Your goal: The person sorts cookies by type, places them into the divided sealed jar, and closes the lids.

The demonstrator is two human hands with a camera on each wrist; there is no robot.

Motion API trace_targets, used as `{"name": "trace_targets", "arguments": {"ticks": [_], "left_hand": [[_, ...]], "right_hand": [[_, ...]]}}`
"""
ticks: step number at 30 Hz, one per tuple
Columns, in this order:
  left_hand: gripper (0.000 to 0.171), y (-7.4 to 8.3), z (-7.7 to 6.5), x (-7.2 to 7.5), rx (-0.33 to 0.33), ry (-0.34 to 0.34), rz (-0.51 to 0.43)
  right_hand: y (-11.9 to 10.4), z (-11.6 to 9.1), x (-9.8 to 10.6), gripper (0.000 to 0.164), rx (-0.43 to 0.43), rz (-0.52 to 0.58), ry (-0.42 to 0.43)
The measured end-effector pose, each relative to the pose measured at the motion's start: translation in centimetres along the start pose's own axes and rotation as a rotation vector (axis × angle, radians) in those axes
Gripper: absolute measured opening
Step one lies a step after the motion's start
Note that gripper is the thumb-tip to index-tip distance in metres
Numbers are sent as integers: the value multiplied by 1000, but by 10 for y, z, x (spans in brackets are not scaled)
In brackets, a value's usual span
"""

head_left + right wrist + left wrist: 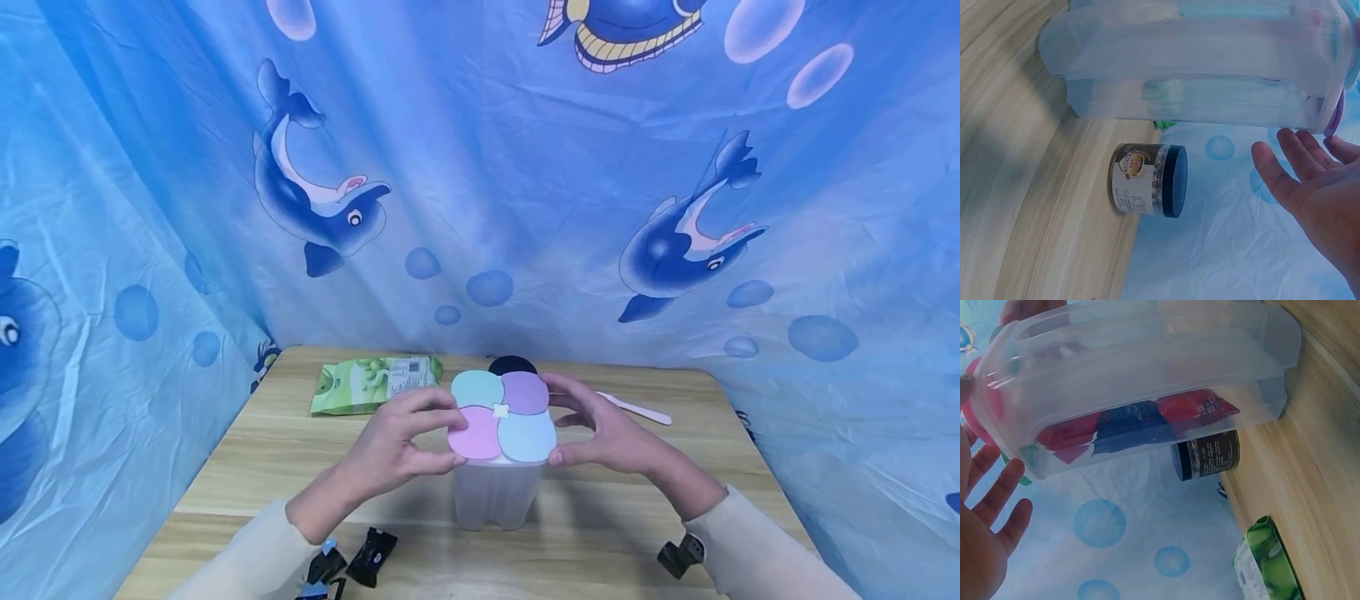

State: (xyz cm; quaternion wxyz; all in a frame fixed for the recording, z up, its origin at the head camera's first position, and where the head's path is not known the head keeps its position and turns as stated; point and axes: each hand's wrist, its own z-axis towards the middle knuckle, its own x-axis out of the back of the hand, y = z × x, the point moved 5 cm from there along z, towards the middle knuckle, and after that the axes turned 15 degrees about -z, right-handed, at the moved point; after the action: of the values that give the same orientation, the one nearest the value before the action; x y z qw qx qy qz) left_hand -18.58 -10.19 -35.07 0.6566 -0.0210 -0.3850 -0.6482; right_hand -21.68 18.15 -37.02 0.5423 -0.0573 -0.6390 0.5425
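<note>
A tall clear plastic container [497,496] stands upright on the table, topped by a lid [527,437] of four rounded pads in green, purple, pink and light blue. My left hand [397,437] is at its left side, index fingertip over the pink pad and thumb by the front edge. In the left wrist view its other fingers [999,494] spread apart beyond the rim. On the opposite side, my right hand [603,425] has extended fingers along the lid's edge and its thumb at the front corner. Through the wall show red and blue packets [1135,425].
Behind the container stands a dark-lidded jar [1141,180] with a label. A green bag [360,387] lies at the back left, and a white plastic utensil [637,407] at the back right. Small black packets [372,557] lie near the left sleeve. A blue dolphin-print curtain [480,167] surrounds the table.
</note>
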Motion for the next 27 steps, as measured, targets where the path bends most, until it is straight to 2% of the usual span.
{"name": "trace_targets", "arguments": {"ticks": [8, 15, 18, 23, 27], "left_hand": [[28, 2, 1, 1, -10, -33, 56], [21, 6, 3, 3, -72, 8, 71], [23, 7, 7, 6, -69, -5, 32], [26, 9, 14, 15, -3, -33, -94], [22, 8, 23, 21, 40, -37, -127]], "right_hand": [[0, 0, 0, 94, 2, 12, -3], [-3, 0, -4, 96, -7, 21, -3], [-3, -2, -6, 96, -15, 7, -6], [-4, -2, -5, 96, -14, -16, -10], [-6, -1, -2, 96, -11, -20, -8]]}}
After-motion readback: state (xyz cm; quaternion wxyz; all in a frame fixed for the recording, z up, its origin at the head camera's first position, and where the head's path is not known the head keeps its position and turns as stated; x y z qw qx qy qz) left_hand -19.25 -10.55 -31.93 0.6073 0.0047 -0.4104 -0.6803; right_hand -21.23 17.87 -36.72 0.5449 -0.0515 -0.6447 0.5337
